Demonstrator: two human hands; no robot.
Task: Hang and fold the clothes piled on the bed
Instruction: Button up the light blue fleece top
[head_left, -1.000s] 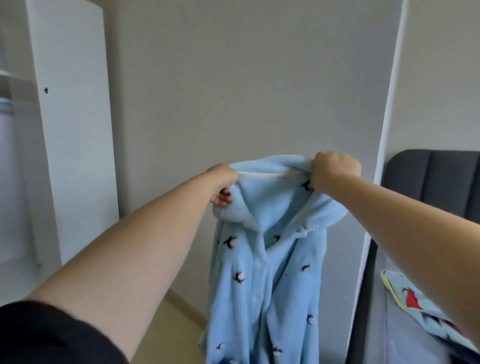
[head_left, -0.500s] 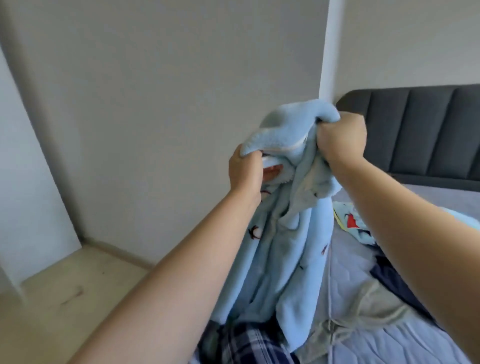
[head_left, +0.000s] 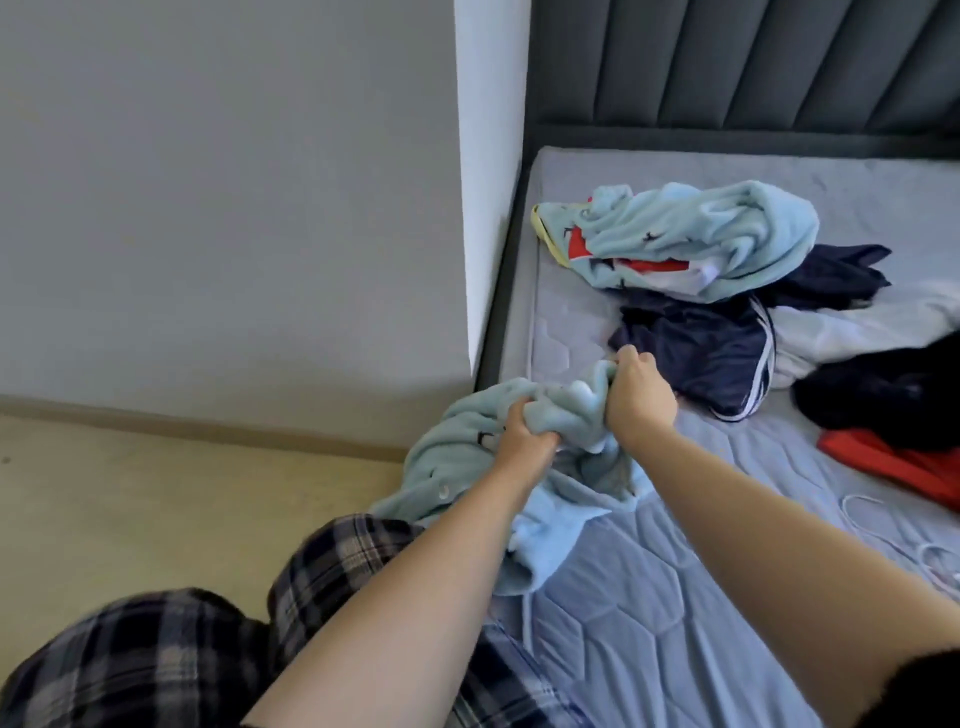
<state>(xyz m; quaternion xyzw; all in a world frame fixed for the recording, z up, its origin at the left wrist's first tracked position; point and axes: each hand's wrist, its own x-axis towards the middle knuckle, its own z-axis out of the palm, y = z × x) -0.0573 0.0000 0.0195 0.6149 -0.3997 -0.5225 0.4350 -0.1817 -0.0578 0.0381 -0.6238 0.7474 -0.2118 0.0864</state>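
Lowered from chest height, the blue fleece robe (head_left: 524, 467) now lies bunched at the mattress (head_left: 649, 597) left edge.
Left hand (head_left: 524, 439) and right hand (head_left: 641, 397) both grip its collar, fingers curled tight; the overhanging part may slide floorward.

Blue robe (head_left: 467, 447): bunched at bed (head_left: 649, 597) edge, gripped by left hand (head_left: 524, 434) and right hand (head_left: 641, 400). Clothes pile (head_left: 727, 291): on bed, beyond robe.

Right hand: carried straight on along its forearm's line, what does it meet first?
Probably bare mattress, just left of the navy shorts: the right hand, gripping the blue fleece top, points up-left in view. Depth is uncertain.
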